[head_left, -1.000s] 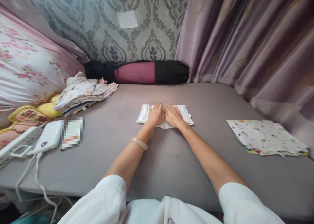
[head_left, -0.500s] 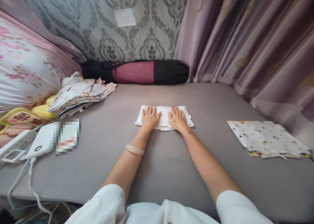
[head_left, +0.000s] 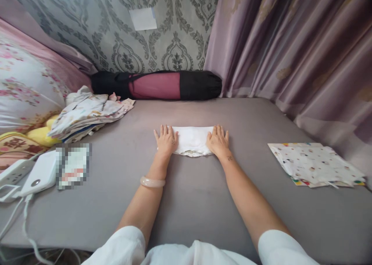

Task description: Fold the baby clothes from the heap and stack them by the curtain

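A folded white cloth (head_left: 193,139) lies flat on the grey sheet of the bed (head_left: 188,203); its near edge gapes slightly in the middle, with layers showing. My left hand (head_left: 166,140) rests palm down over the cloth's left end, fingers spread and pointing away from me. Over the right end lies my right hand (head_left: 218,141), also flat, its fingers apart. Both palms hide the cloth's side edges. A pale bangle circles my left forearm.
Folded patterned fabric (head_left: 316,164) lies to the right. At the left are a pile of clothes (head_left: 95,110), a white power bank (head_left: 42,172) with cables, a power strip (head_left: 14,172) and a blurred-out item (head_left: 74,166). A black and maroon roll bag (head_left: 157,85) lies along the wall.
My hands have slid apart, from nearer the cloth's middle out to its two ends. More of the white middle now shows. The view has shifted slightly.
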The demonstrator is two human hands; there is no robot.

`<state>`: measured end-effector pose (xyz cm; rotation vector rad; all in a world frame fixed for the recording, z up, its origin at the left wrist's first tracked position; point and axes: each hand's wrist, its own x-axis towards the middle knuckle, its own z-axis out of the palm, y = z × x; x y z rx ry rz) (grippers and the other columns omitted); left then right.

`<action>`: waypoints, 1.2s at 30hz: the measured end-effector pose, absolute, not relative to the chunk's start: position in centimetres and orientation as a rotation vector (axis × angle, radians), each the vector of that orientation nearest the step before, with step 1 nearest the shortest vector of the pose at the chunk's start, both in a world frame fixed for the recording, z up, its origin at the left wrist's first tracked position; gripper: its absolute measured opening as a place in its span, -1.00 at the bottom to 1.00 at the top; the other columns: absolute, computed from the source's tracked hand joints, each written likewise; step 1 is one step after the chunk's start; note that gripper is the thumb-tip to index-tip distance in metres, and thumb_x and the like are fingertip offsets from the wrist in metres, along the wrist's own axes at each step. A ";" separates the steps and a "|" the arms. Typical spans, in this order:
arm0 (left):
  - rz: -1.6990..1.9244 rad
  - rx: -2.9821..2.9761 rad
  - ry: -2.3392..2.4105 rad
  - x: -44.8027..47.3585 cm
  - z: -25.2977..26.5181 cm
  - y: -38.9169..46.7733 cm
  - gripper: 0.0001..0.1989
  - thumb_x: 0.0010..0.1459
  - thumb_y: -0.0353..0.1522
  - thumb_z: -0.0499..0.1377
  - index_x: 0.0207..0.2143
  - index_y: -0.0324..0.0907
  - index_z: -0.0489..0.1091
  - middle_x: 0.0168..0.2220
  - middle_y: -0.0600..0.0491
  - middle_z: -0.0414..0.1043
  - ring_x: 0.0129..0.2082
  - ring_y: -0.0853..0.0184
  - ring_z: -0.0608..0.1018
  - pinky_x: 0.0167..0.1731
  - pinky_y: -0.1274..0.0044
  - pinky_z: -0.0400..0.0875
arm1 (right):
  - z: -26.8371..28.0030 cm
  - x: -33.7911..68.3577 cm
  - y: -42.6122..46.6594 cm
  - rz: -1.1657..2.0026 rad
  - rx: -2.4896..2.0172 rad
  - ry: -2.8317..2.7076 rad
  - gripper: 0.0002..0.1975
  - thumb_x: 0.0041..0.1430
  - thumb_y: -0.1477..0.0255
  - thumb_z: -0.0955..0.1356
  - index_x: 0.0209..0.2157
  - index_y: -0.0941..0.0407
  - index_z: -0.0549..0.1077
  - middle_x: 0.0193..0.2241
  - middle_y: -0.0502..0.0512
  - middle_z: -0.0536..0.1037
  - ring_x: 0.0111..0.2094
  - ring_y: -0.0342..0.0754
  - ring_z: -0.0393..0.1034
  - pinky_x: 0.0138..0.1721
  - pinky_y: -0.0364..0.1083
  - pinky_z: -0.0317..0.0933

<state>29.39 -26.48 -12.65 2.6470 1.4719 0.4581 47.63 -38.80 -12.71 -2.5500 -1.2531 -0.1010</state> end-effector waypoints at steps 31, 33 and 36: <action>0.296 2.830 1.014 32.9 -13.1 -29.1 -0.49 0.38 -0.33 -0.22 0.29 -0.31 0.11 0.32 -0.12 0.13 0.34 0.18 0.14 0.30 0.18 -0.03 | -12.4 43.8 -36.6 0.063 -2.224 -1.724 -0.45 0.36 0.42 0.04 0.31 0.30 0.12 0.31 0.20 0.16 0.35 0.04 -0.11 0.34 0.11 -0.30; 0.293 2.823 1.016 32.9 -13.2 -29.1 -0.50 0.38 -0.33 -0.22 0.29 -0.31 0.10 0.32 -0.12 0.12 0.34 0.17 0.13 0.29 0.17 -0.02 | -12.5 43.7 -36.7 0.052 -2.233 -1.722 -0.45 0.36 0.42 0.04 0.31 0.30 0.12 0.31 0.20 0.16 0.35 0.04 -0.10 0.34 0.11 -0.29; 0.359 2.811 1.001 32.8 -13.0 -28.8 -0.52 0.38 -0.33 -0.20 0.26 -0.29 0.15 0.30 -0.13 0.18 0.33 0.17 0.17 0.29 0.18 -0.01 | -12.2 43.6 -36.7 0.044 -2.243 -1.722 -0.45 0.37 0.41 0.03 0.30 0.32 0.13 0.31 0.22 0.15 0.35 0.05 -0.10 0.34 0.12 -0.29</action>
